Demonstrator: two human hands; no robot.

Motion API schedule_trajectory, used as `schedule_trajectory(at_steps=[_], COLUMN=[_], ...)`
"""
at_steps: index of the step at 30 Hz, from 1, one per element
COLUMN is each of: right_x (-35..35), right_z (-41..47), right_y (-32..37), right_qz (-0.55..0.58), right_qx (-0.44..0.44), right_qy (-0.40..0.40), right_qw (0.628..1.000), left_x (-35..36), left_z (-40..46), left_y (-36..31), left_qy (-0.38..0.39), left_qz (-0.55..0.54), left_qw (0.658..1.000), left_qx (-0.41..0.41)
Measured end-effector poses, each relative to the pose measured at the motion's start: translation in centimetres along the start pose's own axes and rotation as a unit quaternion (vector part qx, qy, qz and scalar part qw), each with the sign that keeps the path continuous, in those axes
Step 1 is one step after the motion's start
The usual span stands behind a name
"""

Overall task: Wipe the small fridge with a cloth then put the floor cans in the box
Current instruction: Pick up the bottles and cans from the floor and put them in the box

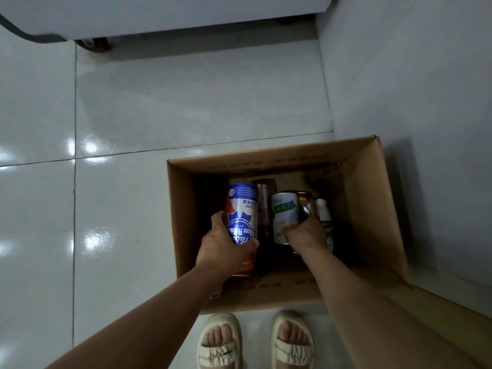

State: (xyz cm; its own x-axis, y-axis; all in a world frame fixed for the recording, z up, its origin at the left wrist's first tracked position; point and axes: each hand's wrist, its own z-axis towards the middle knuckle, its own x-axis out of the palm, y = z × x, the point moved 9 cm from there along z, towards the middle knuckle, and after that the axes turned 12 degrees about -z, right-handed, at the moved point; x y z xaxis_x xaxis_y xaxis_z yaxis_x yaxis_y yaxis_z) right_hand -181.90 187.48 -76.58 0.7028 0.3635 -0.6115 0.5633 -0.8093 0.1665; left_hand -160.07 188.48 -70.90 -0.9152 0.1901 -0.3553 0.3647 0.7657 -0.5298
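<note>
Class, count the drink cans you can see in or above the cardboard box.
4 clearly: blue can in left hand, pale can in right hand, orange can beneath, dark red can between. Others may be hidden.

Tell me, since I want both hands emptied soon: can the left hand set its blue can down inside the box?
Probably yes: the left hand already holds the blue can over the open box, whose left side looks free.

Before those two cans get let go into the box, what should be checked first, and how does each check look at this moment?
1. Left hand grips the blue can firmly: ok.
2. Right hand grips the pale green can: ok.
3. Both cans are inside the cardboard box walls: ok.
4. Free spot under each can: cannot tell, the bottom is dark.
5. Cans already inside stand clear of the drop: cannot tell.
6. Floor cans left to collect: none in view.
</note>
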Motion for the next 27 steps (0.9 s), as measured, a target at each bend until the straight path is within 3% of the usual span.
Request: schedule_trajectory(at_steps=[11,18,27], right_x=[-0.8,-1.3,-2.7], right_z=[-0.8,1.0,-1.0], right_y=[-0.9,-1.2,-0.8], right_qz=[0.04,0.034,0.042], right_qx=[-0.017,-0.035,-0.041], right_qy=[0.018,0.003,0.01], right_qw=[0.999,0.999,0.998], left_x=[2.7,5.0,4.6], left_z=[2.9,5.1,3.1], left_y=[0.1,1.3,1.1], left_qy=[-0.035,-0.064,-0.041], left_qz=[0.01,0.019,0.048], left_qw=[0.998,0.997,0.998], left_qx=[-0.045,-0.03,-0.024])
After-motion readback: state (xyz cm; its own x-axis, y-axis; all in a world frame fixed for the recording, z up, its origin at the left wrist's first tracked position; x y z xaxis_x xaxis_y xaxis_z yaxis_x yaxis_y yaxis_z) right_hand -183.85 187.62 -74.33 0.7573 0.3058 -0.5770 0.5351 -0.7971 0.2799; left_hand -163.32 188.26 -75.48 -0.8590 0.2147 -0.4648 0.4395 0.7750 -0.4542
